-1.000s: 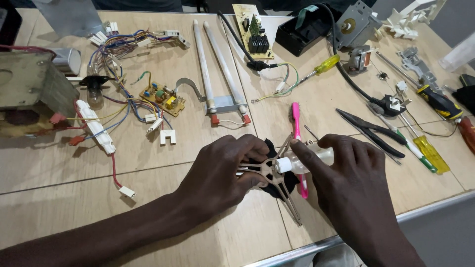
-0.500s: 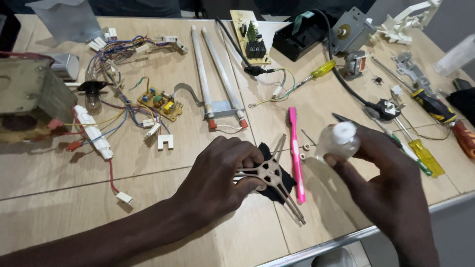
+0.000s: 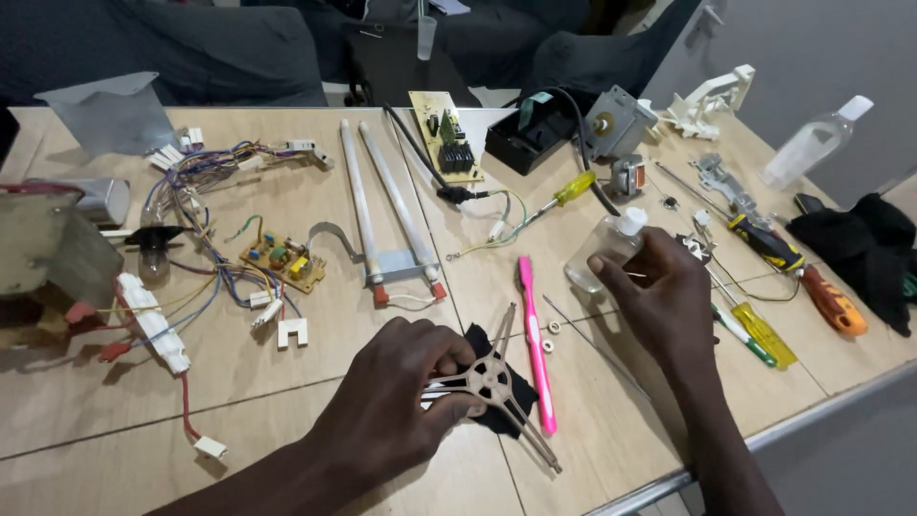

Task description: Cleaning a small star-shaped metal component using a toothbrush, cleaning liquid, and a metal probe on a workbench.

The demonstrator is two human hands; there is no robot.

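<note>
Head view, from the left: a metal box (image 3: 43,253) sits at the worktop's (image 3: 287,401) edge, with a bundle of coloured wires (image 3: 205,191) and a small circuit board (image 3: 283,263) beside it. Two white tubes (image 3: 382,205) lie side by side further in. Near the front edge the left hand (image 3: 406,401) presses down on a three-armed metal spider (image 3: 492,382), its grip pinching one arm between thumb and fingers; the spider lies on a black cloth (image 3: 521,392). Just right of it lies a pink toothbrush (image 3: 535,344), with two small white washers (image 3: 552,334) beside it. The right hand (image 3: 669,301) is wrapped around a small clear bottle (image 3: 602,253) with a white cap, tilted, low over the worktop. Right of that lie screwdrivers (image 3: 764,334) with yellow and orange handles, then a second clear bottle (image 3: 812,143) and a dark cloth (image 3: 869,248).
</note>
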